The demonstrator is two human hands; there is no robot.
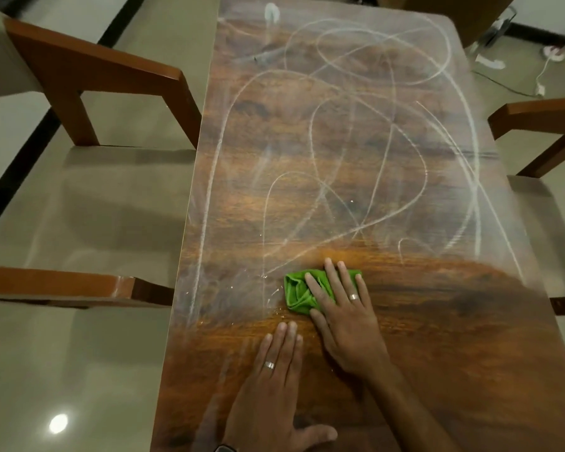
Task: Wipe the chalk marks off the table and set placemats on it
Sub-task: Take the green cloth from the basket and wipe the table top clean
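A long dark wooden table (pixel 437 321) runs away from me, covered with looping white chalk marks (pixel 340 141) over its middle and far part. The near right strip looks free of chalk. A crumpled green cloth (pixel 299 291) lies on the near part of the table. My right hand (pixel 343 314) presses flat on the cloth with straight fingers. My left hand (pixel 274 386) rests flat on the bare wood just below it, fingers straight, holding nothing. No placemats are in view.
Wooden chairs stand at both sides: one at the far left (pixel 88 79), one at the near left (pixel 62 285), one at the right (pixel 542 125). A glossy beige tiled floor (pixel 79 223) surrounds the table. White cables (pixel 542 79) lie on the floor at the far right.
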